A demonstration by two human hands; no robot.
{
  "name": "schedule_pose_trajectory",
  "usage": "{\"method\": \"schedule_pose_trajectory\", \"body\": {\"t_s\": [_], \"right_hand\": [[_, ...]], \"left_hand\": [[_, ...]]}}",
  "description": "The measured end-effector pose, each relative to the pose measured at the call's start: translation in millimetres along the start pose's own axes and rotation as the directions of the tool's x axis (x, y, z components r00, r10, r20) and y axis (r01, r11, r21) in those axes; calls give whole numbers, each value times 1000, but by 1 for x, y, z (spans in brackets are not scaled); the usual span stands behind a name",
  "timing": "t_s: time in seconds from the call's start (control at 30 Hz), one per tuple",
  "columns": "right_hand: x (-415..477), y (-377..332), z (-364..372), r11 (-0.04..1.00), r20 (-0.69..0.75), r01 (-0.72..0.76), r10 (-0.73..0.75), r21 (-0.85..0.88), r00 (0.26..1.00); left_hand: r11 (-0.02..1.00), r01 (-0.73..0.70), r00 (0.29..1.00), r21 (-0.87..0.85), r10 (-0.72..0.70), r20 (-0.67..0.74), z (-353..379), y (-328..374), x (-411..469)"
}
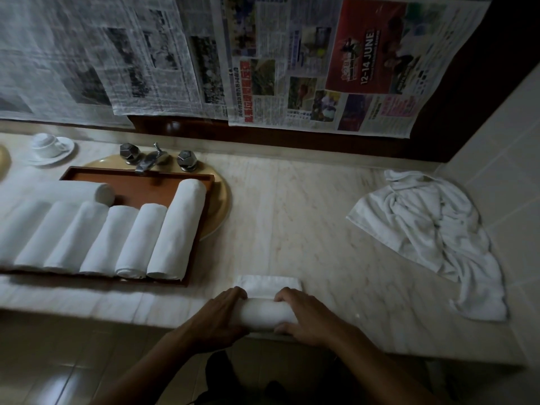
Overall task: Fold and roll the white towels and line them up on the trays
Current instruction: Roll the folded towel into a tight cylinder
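A white towel (264,312) lies at the counter's front edge, mostly rolled, with a short flat flap stretching away from me. My left hand (217,317) grips the roll's left end and my right hand (304,315) grips its right end. To the left, a brown wooden tray (140,182) rests over the sink and holds several rolled white towels (175,226) side by side, plus one roll laid crosswise behind them. A heap of loose unfolded white towels (432,235) lies on the counter at the right, near the tiled wall.
A chrome tap with two knobs (155,159) stands behind the tray. A white cup on a saucer (49,147) sits at the far left. Newspaper sheets (292,59) hang on the wall behind the marble counter (292,214). Floor tiles lie below.
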State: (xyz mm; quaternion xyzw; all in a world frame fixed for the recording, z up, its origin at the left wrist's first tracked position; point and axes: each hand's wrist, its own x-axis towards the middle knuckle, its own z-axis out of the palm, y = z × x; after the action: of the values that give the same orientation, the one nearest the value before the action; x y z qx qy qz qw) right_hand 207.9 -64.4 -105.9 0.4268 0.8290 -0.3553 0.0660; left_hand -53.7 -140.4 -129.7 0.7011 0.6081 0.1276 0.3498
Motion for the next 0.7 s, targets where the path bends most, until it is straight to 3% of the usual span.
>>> {"method": "schedule_pose_trajectory", "body": {"t_s": [0.07, 0.13, 0.2, 0.3, 0.4, 0.5, 0.6, 0.7], "right_hand": [[1, 1, -1, 1000, -72, 28, -28, -12, 997], [3, 1, 3, 990, -149, 35, -55, -135, 987], [3, -3, 15, 955, -301, 74, -164, -287, 940], [-2, -16, 38, 918, -377, 109, -263, -382, 888], [-2, -25, 52, 892, -313, 61, -221, -448, 924], [9, -16, 55, 851, -261, 40, -205, -523, 943], [22, -8, 44, 840, -212, 78, -223, -537, 951], [35, -10, 21, 840, -109, 91, -176, -535, 978]], "left_hand": [[996, 23, 999, -81, -25, -25, 0, -7, 1], [990, 76, 997, -116, -77, -7, -5, -8, 4], [982, 138, 990, -128, -137, 14, -10, -4, 7], [964, 228, 974, -140, -227, 24, -13, -1, 12], [939, 296, 952, -176, -304, -20, -7, 3, 13], [866, 427, 880, -262, -464, -100, 3, 9, 10], [721, 528, 798, -448, -602, -29, 8, 17, 8], [631, 509, 773, -585, -635, -13, 11, 23, 9]]}}
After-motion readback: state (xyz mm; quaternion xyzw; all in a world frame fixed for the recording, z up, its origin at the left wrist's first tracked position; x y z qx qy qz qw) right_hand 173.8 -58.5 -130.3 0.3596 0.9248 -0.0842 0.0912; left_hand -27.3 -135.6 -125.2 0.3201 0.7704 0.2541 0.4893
